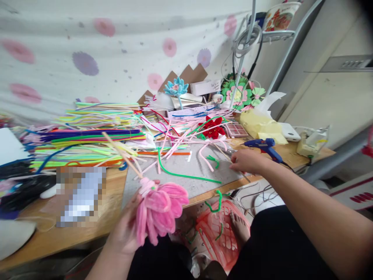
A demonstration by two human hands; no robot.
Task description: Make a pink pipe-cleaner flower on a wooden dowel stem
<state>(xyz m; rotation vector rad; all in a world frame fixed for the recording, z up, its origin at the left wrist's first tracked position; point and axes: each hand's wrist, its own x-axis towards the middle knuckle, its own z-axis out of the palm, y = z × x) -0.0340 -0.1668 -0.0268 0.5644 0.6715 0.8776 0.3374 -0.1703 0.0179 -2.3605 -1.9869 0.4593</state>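
My left hand (128, 221) is wrapped around a pink pipe-cleaner flower (163, 208), with its petals facing down and toward me. The flower's pale stick stem (122, 153) points up and away over the table. My right hand (244, 160) rests at the right side of the grey mat (180, 171), its fingers curled down. Something thin and metallic lies at its fingertips; what the fingers hold is hidden. Just beyond this hand lies a blue glue gun (264, 146). A bent green pipe cleaner (186, 177) and small green pieces (214, 160) lie on the mat.
Bundles of coloured pipe cleaners (93, 134) cover the left of the table. A red flower (212, 127) and a blue flower (176, 87) are toward the back. A yellow tissue pack (259, 124) sits at right. Below the table edge is a red plastic basket (224, 229).
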